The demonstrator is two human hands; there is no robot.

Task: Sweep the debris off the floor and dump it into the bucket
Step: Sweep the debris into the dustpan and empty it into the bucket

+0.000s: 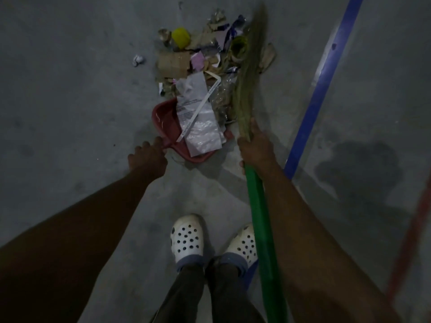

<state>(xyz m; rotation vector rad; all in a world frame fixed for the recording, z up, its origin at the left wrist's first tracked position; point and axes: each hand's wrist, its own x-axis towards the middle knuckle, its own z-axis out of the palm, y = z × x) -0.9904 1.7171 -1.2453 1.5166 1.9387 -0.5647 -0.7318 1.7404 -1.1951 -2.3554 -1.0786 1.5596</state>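
**Dustpan and broom at the pile**

From my head camera: my left hand (149,159) reaches down with a straight arm, fingers closed on the handle of the red dustpan (166,115). My right hand (255,148) grips the broom (248,73) where the bristles meet the green handle. The debris (205,64) lies on the floor (70,89), partly inside the dustpan.

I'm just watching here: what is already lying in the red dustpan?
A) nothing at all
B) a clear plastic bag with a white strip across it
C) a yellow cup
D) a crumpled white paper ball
B. A clear plastic bag with a white strip lies across the red dustpan, which the left hand holds by its handle, while the right hand grips the broom.
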